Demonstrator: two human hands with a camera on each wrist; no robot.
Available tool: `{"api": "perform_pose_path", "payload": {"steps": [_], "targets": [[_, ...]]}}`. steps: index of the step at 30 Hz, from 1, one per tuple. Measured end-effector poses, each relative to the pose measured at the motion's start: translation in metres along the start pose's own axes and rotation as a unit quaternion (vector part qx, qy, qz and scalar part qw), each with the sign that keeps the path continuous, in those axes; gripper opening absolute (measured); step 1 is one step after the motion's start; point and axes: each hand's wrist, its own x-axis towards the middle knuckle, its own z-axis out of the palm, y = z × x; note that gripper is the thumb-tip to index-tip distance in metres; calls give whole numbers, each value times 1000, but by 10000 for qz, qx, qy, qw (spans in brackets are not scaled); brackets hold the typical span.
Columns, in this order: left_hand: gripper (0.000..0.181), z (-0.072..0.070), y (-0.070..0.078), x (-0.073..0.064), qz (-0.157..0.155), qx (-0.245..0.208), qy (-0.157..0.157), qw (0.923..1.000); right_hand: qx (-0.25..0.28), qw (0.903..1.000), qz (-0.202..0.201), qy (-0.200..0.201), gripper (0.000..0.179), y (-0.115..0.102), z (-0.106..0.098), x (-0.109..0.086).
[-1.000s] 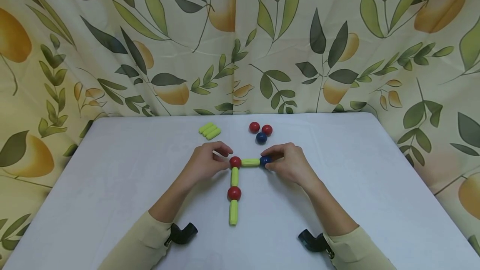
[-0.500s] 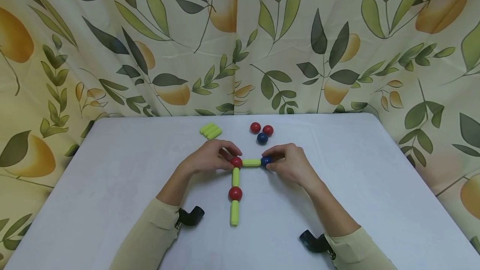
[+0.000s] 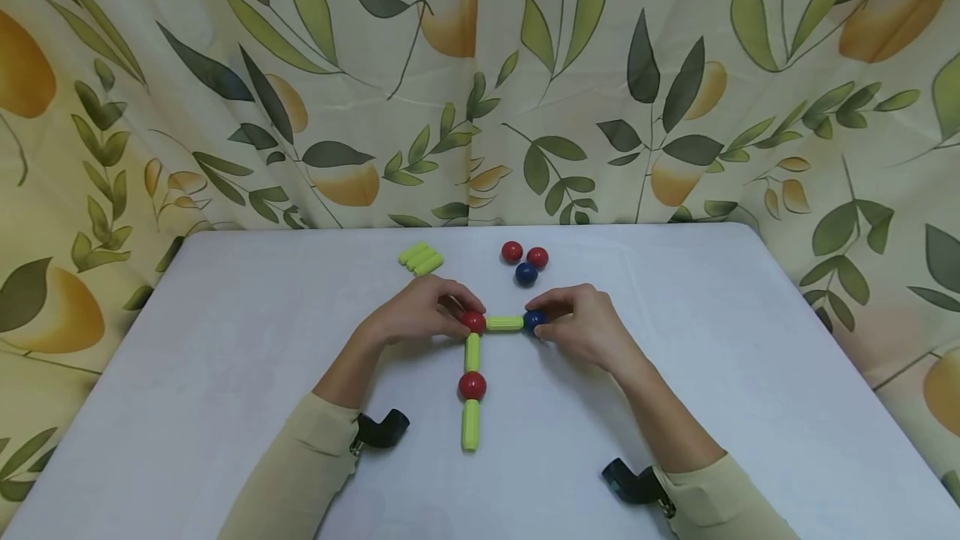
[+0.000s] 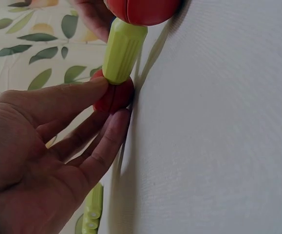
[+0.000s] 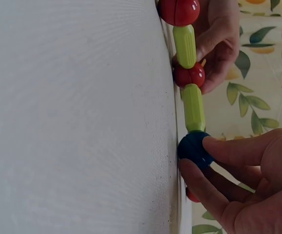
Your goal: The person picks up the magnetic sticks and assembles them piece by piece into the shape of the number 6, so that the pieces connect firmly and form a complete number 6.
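An L-shaped chain of balls and rods lies on the white table. My left hand [image 3: 423,312] pinches the red ball [image 3: 473,323] at its corner between thumb and fingers. At the chain's right end, my right hand [image 3: 583,325] pinches a blue ball [image 5: 195,147]. A yellow-green rod [image 3: 505,323] joins these two balls. Below the corner, a second green rod [image 4: 124,51] runs to another red ball [image 3: 472,386], and a third rod [image 3: 470,426] extends from that ball toward the front.
Behind the hands lies a small group of green rods [image 3: 422,258]. To its right sit two red balls [image 3: 512,252] and a loose blue ball [image 3: 527,274]. A leaf-patterned curtain [image 3: 480,107] hangs at the table's [image 3: 225,340] back edge. Each sleeve carries a black wrist device [image 3: 382,428].
My left hand has moved right from beside the corner red ball and now grips it. My right hand stays on the blue ball, and the chain keeps its shape.
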Motion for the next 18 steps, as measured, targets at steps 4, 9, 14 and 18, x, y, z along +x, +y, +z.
{"api": "perform_pose_path", "payload": {"steps": [4,9,14,18], "targets": [[32,1,0,0,-108,-24,79,9999,-11,10000,-52,-27,29,0,-1,0],[31,2,0,1,-164,-106,133,9997,-111,9997,-203,-46,28,1,-2,-1],[31,3,0,1,-223,-163,148,9995,-110,9994,-282,-162,28,1,-7,-1],[31,3,1,1,-232,-177,156,9995,-2,9994,-334,-61,27,1,-16,2]]}}
